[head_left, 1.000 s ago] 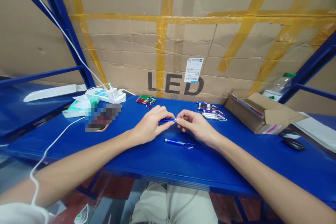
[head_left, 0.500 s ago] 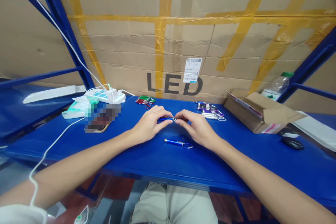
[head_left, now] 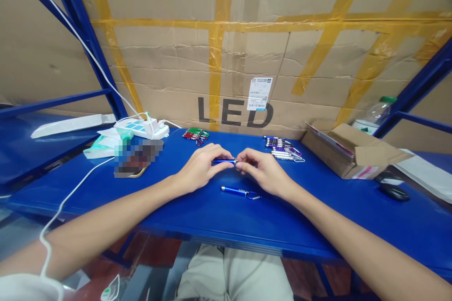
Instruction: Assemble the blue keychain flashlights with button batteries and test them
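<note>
Over the middle of the blue table, my left hand [head_left: 206,167] is closed around a slim blue keychain flashlight [head_left: 223,161], held level between thumb and fingers. The thumb and fingertips of my right hand [head_left: 263,169] pinch its right end, so that end is mostly hidden. A second blue flashlight [head_left: 235,191] with a blue carabiner clip [head_left: 253,195] lies on the table just below my hands. Behind my left hand is a small group of red and green flashlights [head_left: 195,135]. Behind my right hand lie black, purple and silver flashlights [head_left: 280,148] with clips.
An opened cardboard box [head_left: 348,153] stands at the right, with a black mouse [head_left: 393,192] in front and a bottle [head_left: 376,115] behind. At the left are a phone [head_left: 139,162], a power strip [head_left: 160,130] and a white cable [head_left: 67,200]. Taped cardboard [head_left: 169,70] backs the table.
My right fingertips have closed over the flashlight's right end, covering the ring that showed there before. My left thumb lies straighter along the flashlight. The things on the table have not moved.
</note>
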Demonstrator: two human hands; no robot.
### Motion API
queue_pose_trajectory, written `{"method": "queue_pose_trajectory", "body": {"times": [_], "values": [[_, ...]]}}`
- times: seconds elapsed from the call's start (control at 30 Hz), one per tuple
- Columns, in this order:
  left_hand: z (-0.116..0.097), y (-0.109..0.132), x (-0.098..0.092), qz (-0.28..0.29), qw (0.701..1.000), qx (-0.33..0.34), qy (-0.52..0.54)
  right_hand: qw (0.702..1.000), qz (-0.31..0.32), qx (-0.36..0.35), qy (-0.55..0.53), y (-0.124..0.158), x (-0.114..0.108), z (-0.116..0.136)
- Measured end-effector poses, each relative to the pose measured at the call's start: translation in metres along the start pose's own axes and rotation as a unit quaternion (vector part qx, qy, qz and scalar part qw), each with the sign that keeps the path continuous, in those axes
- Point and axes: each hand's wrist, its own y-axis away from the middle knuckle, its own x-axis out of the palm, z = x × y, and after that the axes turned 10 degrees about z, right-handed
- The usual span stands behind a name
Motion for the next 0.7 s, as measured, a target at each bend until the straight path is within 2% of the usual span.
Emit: {"method": "queue_pose_trajectory", "body": {"times": [0.1, 0.3, 0.4, 0.53, 0.7], "values": [[0.0002, 0.0004, -0.0008, -0.002, 1.0, 0.027, -0.007, 0.999, 0.015, 0.013, -0.045, 0.0008, -0.0001, 0.0003], [0.0015, 0.0027, -0.002, 0.032, 0.997, 0.069, -0.014, 0.995, 0.02, -0.031, 0.095, 0.0049, -0.0031, 0.0039], [0.0013, 0.0034, -0.002, 0.033, 0.996, 0.078, -0.023, 0.993, 0.019, -0.033, 0.11, 0.0054, -0.0026, 0.0043], [-0.0008, 0.0029, -0.0024, 0.027, 0.994, 0.102, -0.041, 0.999, 0.039, 0.033, -0.009, 0.0038, -0.001, 0.0046], [-0.004, 0.0015, -0.0034, 0.0, 0.99, 0.123, -0.074, 0.988, 0.042, 0.066, -0.13, 0.0008, -0.0025, 0.0078]]}}
